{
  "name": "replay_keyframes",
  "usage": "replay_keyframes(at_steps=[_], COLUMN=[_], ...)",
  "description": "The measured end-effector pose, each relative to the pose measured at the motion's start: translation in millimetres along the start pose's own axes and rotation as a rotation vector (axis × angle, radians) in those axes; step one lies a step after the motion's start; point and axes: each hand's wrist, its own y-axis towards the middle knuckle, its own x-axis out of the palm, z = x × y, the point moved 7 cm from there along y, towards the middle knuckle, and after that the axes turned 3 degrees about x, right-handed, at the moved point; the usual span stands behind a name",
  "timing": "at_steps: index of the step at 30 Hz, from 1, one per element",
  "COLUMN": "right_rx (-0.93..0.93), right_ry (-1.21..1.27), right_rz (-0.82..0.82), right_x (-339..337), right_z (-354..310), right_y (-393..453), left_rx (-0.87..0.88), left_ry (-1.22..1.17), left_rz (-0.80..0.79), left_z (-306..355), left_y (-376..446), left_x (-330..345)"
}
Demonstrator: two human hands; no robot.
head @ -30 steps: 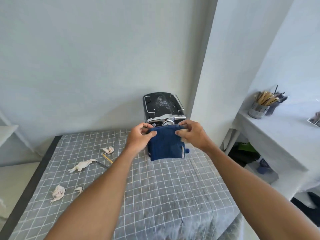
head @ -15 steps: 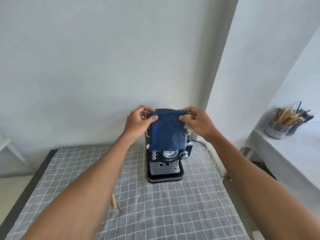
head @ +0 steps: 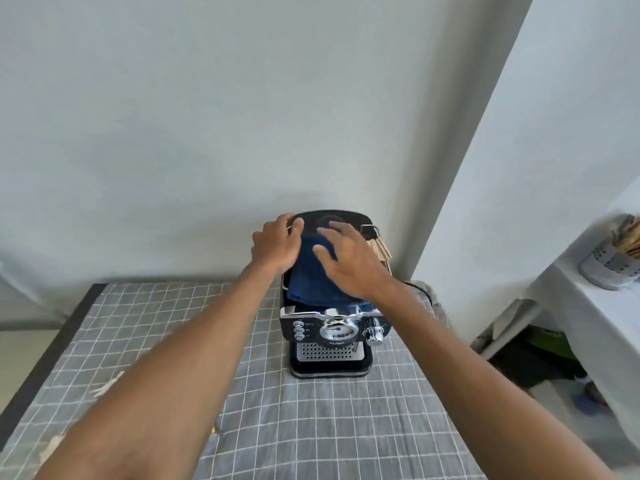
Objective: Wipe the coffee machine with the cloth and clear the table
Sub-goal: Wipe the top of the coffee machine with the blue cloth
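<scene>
Both hands now have the blue cloth [head: 313,282] down flat on the top of the coffee machine [head: 332,327], where half a second ago they held it up by its top corners so that it hung over the machine's front. The right hand [head: 349,261] lies on top of the cloth with its fingers [head: 327,228] spread and fairly straight, pressing it onto the lid; the left hand [head: 277,244] holds the cloth's far left edge, fingers curled around it by the machine's rim. That looks like the start of wiping proper: the lid is covered, while the chrome front panel with its gauge and knob sits bare below. Out on the checked surface [head: 311,427], crumpled paper scraps [head: 107,386] lie to the left beside the left forearm, so clearing is not yet done. At the right edge, a side table carries a utensil holder [head: 613,268].
</scene>
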Motion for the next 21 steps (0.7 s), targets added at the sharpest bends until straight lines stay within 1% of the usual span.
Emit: replay_keyframes(at_steps=[1,2,3,5,9,11,13,15,17,19,21], right_rx=[0.009,0.019,0.023,0.036,0.079,0.088,0.052,-0.026,-0.064,-0.037,0.024], right_ry=[-0.094,-0.202,-0.292,-0.354,-0.388,-0.411,-0.414,-0.424,-0.42,-0.423,-0.418], right_rz=[-0.128,-0.195,-0.216,-0.209,-0.208,-0.212,-0.212,-0.183,-0.208,-0.234,-0.207], right_x=[22,38,47,51,48,51,52,49,47,47,45], right_z=[-5,-4,-1,7,18,17,8,-3,-6,2,11], right_y=[-2,-3,-1,13,52,58,39,3,-23,-14,15], left_rx=[-0.036,-0.055,-0.063,-0.057,-0.049,-0.045,-0.035,-0.032,-0.022,-0.019,-0.021], left_ry=[-0.022,-0.047,-0.075,-0.125,-0.22,-0.259,-0.293,-0.326,-0.367,-0.379,-0.373], left_rz=[-0.028,-0.045,-0.054,-0.041,-0.053,-0.05,-0.041,-0.041,-0.05,-0.057,-0.061], left_z=[-2,-3,-2,-2,-8,-12,-15,-16,-14,-13,-13], left_y=[-2,-3,-6,-8,-4,-3,-3,0,-1,-2,1], left_x=[5,9,11,12,17,20,20,22,25,25,26])
